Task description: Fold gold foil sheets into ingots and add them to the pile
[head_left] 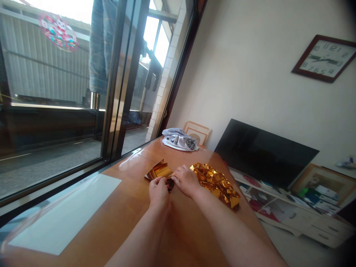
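Note:
A sheet of shiny gold foil paper is pinched between my two hands above the wooden table. My left hand closes on its near edge, thumb and fingers together. Beside it, my right hand also has its fingers closed on the foil's right part. The far side of the sheet curls upward, and its near part is hidden behind my fingers. Right of my right hand lies a heap of crumpled or folded gold foil pieces, apart from the sheet I hold.
A white paper strip lies on the table's left, along the window. Folded light clothing sits at the far end, before leaning frames. Beyond the right edge stand a television and a white cabinet.

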Demonstrator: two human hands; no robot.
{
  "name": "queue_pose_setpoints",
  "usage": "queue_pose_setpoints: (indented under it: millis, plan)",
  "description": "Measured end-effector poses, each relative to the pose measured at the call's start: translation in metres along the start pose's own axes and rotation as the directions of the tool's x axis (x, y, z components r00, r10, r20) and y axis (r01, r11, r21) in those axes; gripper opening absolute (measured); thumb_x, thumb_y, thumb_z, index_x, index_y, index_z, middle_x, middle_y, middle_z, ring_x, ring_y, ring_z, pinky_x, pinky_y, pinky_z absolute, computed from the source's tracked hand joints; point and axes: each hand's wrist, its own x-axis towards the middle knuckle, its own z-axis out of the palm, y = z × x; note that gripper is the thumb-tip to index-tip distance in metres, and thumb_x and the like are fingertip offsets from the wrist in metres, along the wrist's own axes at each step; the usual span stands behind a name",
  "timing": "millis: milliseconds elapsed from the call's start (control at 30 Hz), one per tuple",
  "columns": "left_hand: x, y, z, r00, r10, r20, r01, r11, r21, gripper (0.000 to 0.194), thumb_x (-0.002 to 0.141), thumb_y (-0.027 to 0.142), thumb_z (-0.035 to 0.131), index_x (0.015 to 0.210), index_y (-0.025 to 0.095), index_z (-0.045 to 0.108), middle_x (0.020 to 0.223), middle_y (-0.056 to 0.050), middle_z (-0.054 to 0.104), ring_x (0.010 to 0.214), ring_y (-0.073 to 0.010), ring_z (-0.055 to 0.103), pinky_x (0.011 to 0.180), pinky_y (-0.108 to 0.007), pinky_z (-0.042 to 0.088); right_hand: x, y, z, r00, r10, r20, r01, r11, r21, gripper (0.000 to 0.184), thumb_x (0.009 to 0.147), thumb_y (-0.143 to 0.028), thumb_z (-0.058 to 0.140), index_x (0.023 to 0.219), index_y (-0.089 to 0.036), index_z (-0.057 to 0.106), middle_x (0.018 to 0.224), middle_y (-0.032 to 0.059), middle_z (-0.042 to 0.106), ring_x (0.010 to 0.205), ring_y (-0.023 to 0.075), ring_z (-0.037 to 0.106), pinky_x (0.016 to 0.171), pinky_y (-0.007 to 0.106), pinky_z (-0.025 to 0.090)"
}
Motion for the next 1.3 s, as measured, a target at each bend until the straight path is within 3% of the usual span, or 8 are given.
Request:
queue_pose_setpoints:
  millis: [133, 300, 567, 667, 833, 1033, 1133, 1300]
  plan:
    - [-0.002, 0.001, 0.000, 1.000, -0.004, 0.003, 0.004, 1.000, 0.012, 0.026, 0.064, 0.025, 0.062, 0.089, 0.017, 0.061, 0.072, -0.001, 0.062, 0.066, -0.0178, 0.060, 0.061, -0.029, 0.044, -0.002, 0.005, 0.001, 0.999, 0.030, -0.041, -0.028, 0.998, 0.056, 0.022, 0.096, -0.029, 0.055, 0.090, -0.025, 0.075, 0.094, 0.0041, 0.071, 0.096, 0.0209, 0.055, 0.081, 0.029, 0.040]
    - [-0.004, 0.002, 0.000, 1.000, -0.012, 0.022, 0.011, 1.000, 0.024, 0.027, 0.067, 0.027, 0.060, 0.093, 0.017, 0.060, 0.080, -0.001, 0.064, 0.066, -0.0161, 0.059, 0.061, -0.028, 0.044, -0.004, 0.010, 0.004, 0.976, 0.157, -0.149, -0.136, 0.981, 0.140, 0.016, 0.093, -0.024, 0.057, 0.087, -0.024, 0.072, 0.090, 0.0028, 0.071, 0.093, 0.0200, 0.057, 0.082, 0.028, 0.040]
    - [-0.008, 0.000, 0.001, 0.995, -0.003, 0.103, -0.002, 0.999, 0.051, 0.028, 0.069, 0.030, 0.062, 0.094, 0.017, 0.061, 0.081, -0.003, 0.066, 0.065, -0.0153, 0.060, 0.061, -0.027, 0.044, -0.023, 0.010, -0.003, 0.897, 0.306, -0.320, -0.226, 0.938, 0.263, 0.019, 0.096, -0.028, 0.052, 0.095, -0.023, 0.070, 0.094, 0.0048, 0.072, 0.091, 0.0216, 0.059, 0.083, 0.030, 0.042]
    - [-0.010, -0.004, 0.002, 0.988, 0.026, 0.153, -0.035, 0.998, 0.061, 0.027, 0.069, 0.031, 0.063, 0.091, 0.016, 0.062, 0.080, -0.003, 0.065, 0.064, -0.0147, 0.059, 0.061, -0.027, 0.043, -0.035, 0.010, -0.007, 0.843, 0.394, -0.367, -0.235, 0.882, 0.409, 0.019, 0.095, -0.033, 0.052, 0.093, -0.023, 0.069, 0.089, 0.0042, 0.072, 0.086, 0.0211, 0.061, 0.079, 0.030, 0.044]
    - [-0.018, -0.012, 0.005, 0.964, 0.102, 0.246, -0.125, 0.989, 0.081, 0.028, 0.072, 0.035, 0.064, 0.092, 0.015, 0.062, 0.079, -0.003, 0.065, 0.065, -0.0144, 0.057, 0.061, -0.026, 0.043, -0.061, 0.011, -0.010, 0.760, 0.565, -0.321, -0.196, 0.670, 0.716, 0.023, 0.093, -0.043, 0.054, 0.092, -0.023, 0.066, 0.083, 0.0030, 0.070, 0.075, 0.0191, 0.062, 0.069, 0.028, 0.046]
    - [-0.038, -0.020, 0.010, 0.891, 0.197, 0.409, -0.269, 0.955, 0.126, 0.015, 0.073, 0.028, 0.065, 0.085, 0.017, 0.064, 0.077, -0.002, 0.065, 0.070, -0.0166, 0.057, 0.065, -0.026, 0.043, -0.108, 0.011, -0.006, 0.698, 0.713, -0.063, -0.230, 0.306, 0.924, 0.030, 0.085, -0.052, 0.062, 0.092, -0.023, 0.060, 0.074, 0.0017, 0.067, 0.063, 0.0181, 0.060, 0.055, 0.027, 0.047]
    - [-0.049, -0.029, 0.009, 0.813, 0.252, 0.525, -0.411, 0.887, 0.211, 0.009, 0.077, 0.027, 0.064, 0.080, 0.019, 0.065, 0.075, -0.002, 0.065, 0.070, -0.0177, 0.057, 0.065, -0.027, 0.041, -0.134, 0.010, -0.001, 0.656, 0.750, 0.085, -0.285, 0.142, 0.948, 0.030, 0.080, -0.050, 0.067, 0.089, -0.023, 0.059, 0.070, 0.0011, 0.067, 0.061, 0.0184, 0.062, 0.053, 0.027, 0.050]
    - [-0.066, -0.040, 0.003, 0.628, 0.258, 0.734, -0.653, 0.688, 0.317, 0.012, 0.084, 0.032, 0.062, 0.076, 0.022, 0.066, 0.075, -0.002, 0.065, 0.068, -0.0184, 0.056, 0.062, -0.027, 0.036, -0.170, 0.007, -0.006, 0.598, 0.740, 0.307, -0.374, -0.081, 0.924, 0.023, 0.078, -0.040, 0.069, 0.080, -0.022, 0.055, 0.064, -0.0016, 0.064, 0.055, 0.0150, 0.060, 0.051, 0.025, 0.049]
